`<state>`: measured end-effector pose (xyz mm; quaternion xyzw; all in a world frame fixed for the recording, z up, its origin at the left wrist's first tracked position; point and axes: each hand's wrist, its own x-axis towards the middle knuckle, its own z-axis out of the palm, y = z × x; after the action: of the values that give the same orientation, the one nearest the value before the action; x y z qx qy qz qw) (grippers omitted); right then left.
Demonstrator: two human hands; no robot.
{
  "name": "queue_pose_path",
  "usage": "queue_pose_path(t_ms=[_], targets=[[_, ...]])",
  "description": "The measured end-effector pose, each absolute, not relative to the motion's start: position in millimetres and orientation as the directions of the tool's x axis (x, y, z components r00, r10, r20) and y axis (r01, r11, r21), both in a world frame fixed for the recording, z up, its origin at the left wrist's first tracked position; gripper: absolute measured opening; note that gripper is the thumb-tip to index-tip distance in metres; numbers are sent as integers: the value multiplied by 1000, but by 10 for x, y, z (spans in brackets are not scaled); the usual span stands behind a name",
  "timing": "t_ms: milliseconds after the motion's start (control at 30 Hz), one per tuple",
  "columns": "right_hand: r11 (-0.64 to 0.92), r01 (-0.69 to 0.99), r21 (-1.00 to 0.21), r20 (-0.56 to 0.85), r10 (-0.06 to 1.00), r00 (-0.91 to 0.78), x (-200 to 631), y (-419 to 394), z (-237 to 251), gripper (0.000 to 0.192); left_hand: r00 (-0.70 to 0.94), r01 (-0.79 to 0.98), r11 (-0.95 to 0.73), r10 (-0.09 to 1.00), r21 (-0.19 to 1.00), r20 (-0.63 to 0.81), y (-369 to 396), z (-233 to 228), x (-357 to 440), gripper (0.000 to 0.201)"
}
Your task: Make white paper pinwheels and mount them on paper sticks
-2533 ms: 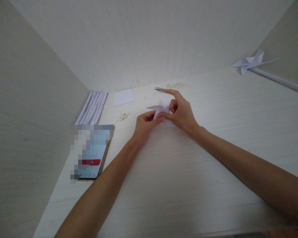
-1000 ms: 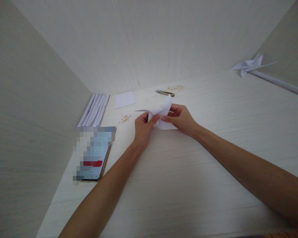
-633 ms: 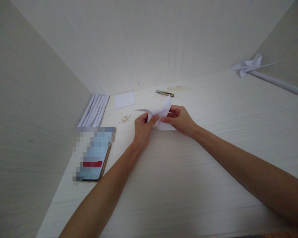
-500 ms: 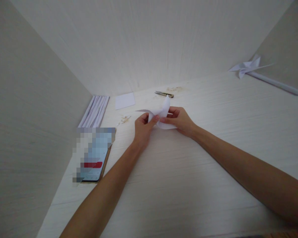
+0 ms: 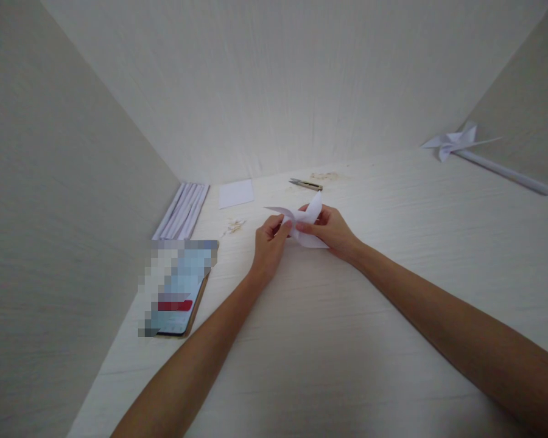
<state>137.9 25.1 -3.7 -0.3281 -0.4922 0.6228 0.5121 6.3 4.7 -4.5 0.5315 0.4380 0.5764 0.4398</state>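
A white paper pinwheel is held between both hands above the pale surface, its curled blades sticking out to the upper left, the top and the lower right. My left hand pinches it near the centre, thumb on the front. From the other side, my right hand grips it too, the thumb pressed close to the left thumb. Fingers behind the paper are partly hidden. Just beyond the hands lie thread snips.
Rolled paper sticks lie at the left wall, near a white paper square. Small pale pieces are scattered left of my hands. A phone rests at left. A pinwheel on a stick lies at the right wall.
The view has shifted slightly, so things appear a little lower. Both hands still hold the paper pinwheel, with the left fingers bunched closer to its centre.
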Motion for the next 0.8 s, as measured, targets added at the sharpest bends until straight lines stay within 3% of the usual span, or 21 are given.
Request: queue_pose_path(t_ms=[267, 400, 500, 733, 800], targets=[[25, -226, -974, 87, 958, -272, 1392, 258, -42, 26, -61, 111, -339, 936, 934, 347, -18, 14, 63, 17], [-73, -372, -925, -4, 983, -183, 1380, 259, 26, 23, -161, 237, -405, 880, 883, 446, -65, 57, 60, 20], [-139, -461, -876, -78, 986, -148, 1393, 262, 90, 24, -222, 316, -365, 869, 876, 442, -82, 54, 76, 18], [-209, -559, -803, -178, 978, -110, 1439, 281, 146, 22, -86, 495, -406, 857, 768, 508, 93, 186, -199, 15], [-232, -575, -784, -199, 972, -121, 1437, 290, 150, 21, -114, 614, -329, 862, 717, 493, 250, 293, -447, 16]])
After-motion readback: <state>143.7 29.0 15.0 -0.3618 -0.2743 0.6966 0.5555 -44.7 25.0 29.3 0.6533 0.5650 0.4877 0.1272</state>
